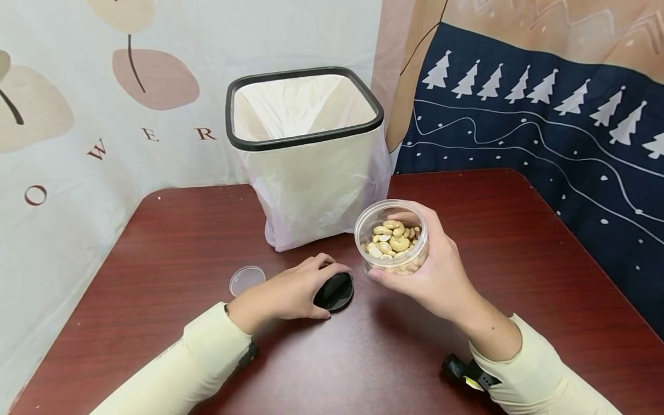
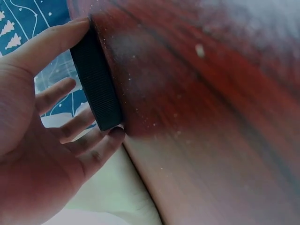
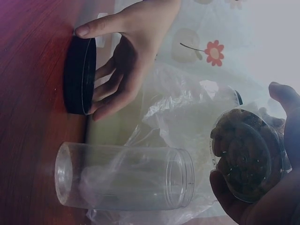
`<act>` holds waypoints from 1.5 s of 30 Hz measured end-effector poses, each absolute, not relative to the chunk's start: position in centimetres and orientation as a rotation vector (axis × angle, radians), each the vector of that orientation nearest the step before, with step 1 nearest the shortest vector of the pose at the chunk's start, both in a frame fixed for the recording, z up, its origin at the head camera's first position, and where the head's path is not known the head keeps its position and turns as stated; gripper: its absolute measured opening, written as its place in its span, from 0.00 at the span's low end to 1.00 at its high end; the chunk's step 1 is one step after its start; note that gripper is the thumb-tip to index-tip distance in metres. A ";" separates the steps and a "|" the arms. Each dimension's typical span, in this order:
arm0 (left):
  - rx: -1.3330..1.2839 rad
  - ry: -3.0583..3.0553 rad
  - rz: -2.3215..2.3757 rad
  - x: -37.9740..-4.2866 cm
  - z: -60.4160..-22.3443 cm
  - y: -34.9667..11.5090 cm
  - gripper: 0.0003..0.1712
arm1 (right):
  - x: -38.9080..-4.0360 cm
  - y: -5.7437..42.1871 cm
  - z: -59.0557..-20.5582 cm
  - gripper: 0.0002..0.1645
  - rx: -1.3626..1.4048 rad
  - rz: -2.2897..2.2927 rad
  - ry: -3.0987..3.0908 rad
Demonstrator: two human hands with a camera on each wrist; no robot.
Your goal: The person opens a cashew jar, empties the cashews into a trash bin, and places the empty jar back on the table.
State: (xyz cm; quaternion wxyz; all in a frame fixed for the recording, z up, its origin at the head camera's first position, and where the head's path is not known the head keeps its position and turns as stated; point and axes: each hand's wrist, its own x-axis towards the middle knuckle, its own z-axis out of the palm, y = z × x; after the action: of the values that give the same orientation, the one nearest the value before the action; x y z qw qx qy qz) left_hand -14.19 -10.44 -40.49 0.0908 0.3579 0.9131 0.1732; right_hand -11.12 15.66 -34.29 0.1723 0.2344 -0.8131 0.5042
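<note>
My left hand point(image 1: 295, 291) grips a round black lid point(image 1: 334, 293) by its edges, thumb on one side and fingers on the other. In the left wrist view the ribbed rim of this lid point(image 2: 97, 84) lies at the tabletop. With my right hand point(image 1: 441, 276) I hold a clear plastic jar point(image 1: 367, 253), tilted, with cashews point(image 1: 399, 243) in it. An uncovered clear jar point(image 3: 124, 176) stands upright on the table in the right wrist view, below and beside the held one. From the head view it is mostly hidden.
A bin point(image 1: 321, 190) with a black rim and a thin plastic liner stands behind my hands. A clear disc point(image 1: 248, 280) lies left of the lid on the dark red table point(image 1: 171, 248). Printed cloths hang behind and to the right.
</note>
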 end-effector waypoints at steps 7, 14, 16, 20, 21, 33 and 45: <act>1.127 2.724 0.541 -13.8 -40.3 -10.3 0.48 | -11.1 15.7 -34.2 0.60 0.645 1.429 -2.320; 1.139 2.845 0.612 -13.2 -39.1 -10.3 0.34 | -11.0 15.8 -34.2 0.61 0.642 1.411 -2.310; 1.160 2.905 0.658 -12.9 -38.4 -10.4 0.29 | -11.0 15.8 -34.2 0.61 0.636 1.408 -2.306; 1.194 3.027 0.820 -12.5 -37.1 -10.4 0.22 | -11.0 15.8 -34.1 0.62 0.630 1.408 -2.299; 1.211 3.046 0.884 -12.4 -36.8 -10.3 0.20 | -11.0 15.9 -34.1 0.62 0.628 1.406 -2.297; 1.401 3.126 1.602 -12.9 -34.3 -8.9 0.13 | -11.2 15.9 -34.2 0.63 0.616 1.420 -2.290; 1.548 3.525 1.715 -14.5 -31.0 -7.7 0.15 | -11.3 15.8 -34.7 0.62 0.606 1.411 -2.306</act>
State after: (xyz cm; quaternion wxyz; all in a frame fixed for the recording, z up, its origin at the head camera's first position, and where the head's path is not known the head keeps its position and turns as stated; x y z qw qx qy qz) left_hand -14.53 -7.72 -30.97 -0.5110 0.3158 0.7189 0.3498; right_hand -11.35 15.81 -34.70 0.1843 0.2149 -0.8181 0.5006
